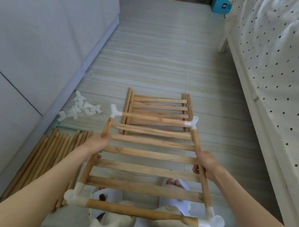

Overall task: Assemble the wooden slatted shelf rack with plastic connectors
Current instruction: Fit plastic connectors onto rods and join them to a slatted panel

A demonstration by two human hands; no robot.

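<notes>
A: Hands?

B: Left hand [98,144] wrapped round the left side rail of the slatted shelf panel [146,167], right hand [205,164] wrapped round the right rail. Both grip at about mid-length – panel is held up off the floor, centre of the frame.

A: Panel state?

B: Flat slats span the two rails. White plastic connectors sit on all four corners: near left [75,196], near right [212,221], far left [115,112], far right [192,123]. A round dowel runs between each pair, near end and far end.

A: Below it?

B: Bottom of the frame, under the near end – two feet in white slippers [176,198] and beige trouser fabric.

A: Loose parts?

B: Lower left, a bundle of wooden dowels [46,157] lies on the floor along the grey cabinet [31,44]. Further up on the left, a pile of spare white connectors [82,108], also beside the cabinet base. Centre, beyond the held panel, a stack of slatted panels [157,106] lies flat on the floor; its near edge is hidden behind the held one.

A: Surroundings?

B: Pale wood-grain floor [161,49]. Right side, a bed with a dotted cover [281,63]. Top right, a teal box [221,4] beside the bed.
</notes>
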